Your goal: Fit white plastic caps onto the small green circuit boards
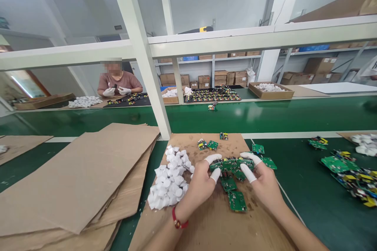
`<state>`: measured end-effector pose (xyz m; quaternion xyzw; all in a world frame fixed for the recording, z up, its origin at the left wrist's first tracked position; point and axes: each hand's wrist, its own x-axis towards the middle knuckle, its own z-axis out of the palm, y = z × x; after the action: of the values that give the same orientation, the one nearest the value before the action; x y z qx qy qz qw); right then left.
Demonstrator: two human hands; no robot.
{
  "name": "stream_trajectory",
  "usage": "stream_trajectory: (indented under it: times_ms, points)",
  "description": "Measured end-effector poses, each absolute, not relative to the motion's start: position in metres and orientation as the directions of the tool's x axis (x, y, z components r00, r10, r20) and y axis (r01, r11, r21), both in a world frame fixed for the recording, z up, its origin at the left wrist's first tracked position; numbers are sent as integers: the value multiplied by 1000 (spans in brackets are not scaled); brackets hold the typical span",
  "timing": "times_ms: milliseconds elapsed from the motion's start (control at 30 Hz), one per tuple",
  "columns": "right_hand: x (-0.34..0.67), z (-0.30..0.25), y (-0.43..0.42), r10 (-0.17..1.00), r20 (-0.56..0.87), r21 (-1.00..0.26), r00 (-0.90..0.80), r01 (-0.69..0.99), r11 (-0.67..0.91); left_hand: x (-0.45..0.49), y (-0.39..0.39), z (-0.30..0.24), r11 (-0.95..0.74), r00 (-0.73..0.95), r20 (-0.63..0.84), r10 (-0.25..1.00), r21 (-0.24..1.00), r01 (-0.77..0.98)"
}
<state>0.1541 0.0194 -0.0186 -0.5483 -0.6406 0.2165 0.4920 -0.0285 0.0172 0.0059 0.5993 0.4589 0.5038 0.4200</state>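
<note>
Between my two hands is a row of green circuit boards (231,164), pressed together side by side. My left hand (206,176) grips its left end and my right hand (259,174) its right end, thumbs in front and fingers behind. White finger covers sit on the thumbs and some fingers. Just below the row, loose circuit boards (237,201) lie on a cardboard sheet (212,229). More boards (207,144) rest beyond my hands, some with yellow parts showing. A heap of small white pieces (171,180) is left of my left hand.
Stacked cardboard sheets (73,180) cover the bench at left. Several circuit boards (350,172) are piled at right. A white metal post (144,55) rises ahead, joined to a crossbar (235,42). Past the green conveyor belt (259,115), a co-worker (119,80) with white gloves handles a dark part.
</note>
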Motion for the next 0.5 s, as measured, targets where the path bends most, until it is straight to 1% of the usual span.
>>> stream_trajectory:
  times_ms: [67, 100, 167, 267, 333, 433, 500]
  points:
    - [155, -18, 20, 891, 432, -790, 143, 537, 297, -21, 11, 4, -287, 126, 260, 957, 908, 305]
    - [158, -18, 21, 874, 449, -782, 185, 555, 284, -17, 7, 3, -315, 149, 279, 949, 876, 366]
    - [167, -16, 27, 847, 449, -804, 284, 541, 245, -11, 0, 3, -356, 195, 300, 934, 838, 414]
    - [187, -14, 39, 863, 361, -895, 355, 391, 214, -11, -4, 5, -354, 227, 281, 932, 834, 423]
    - [199, -14, 47, 898, 302, -920, 320, 344, 187, -15, -1, 7, -309, 189, 252, 949, 858, 410]
    - [205, -17, 52, 918, 304, -881, 256, 443, 168, -21, 7, 8, -250, 150, 209, 966, 901, 354]
    - [201, -17, 49, 909, 358, -847, 212, 483, 221, -23, 9, 7, -220, 169, 175, 970, 927, 303]
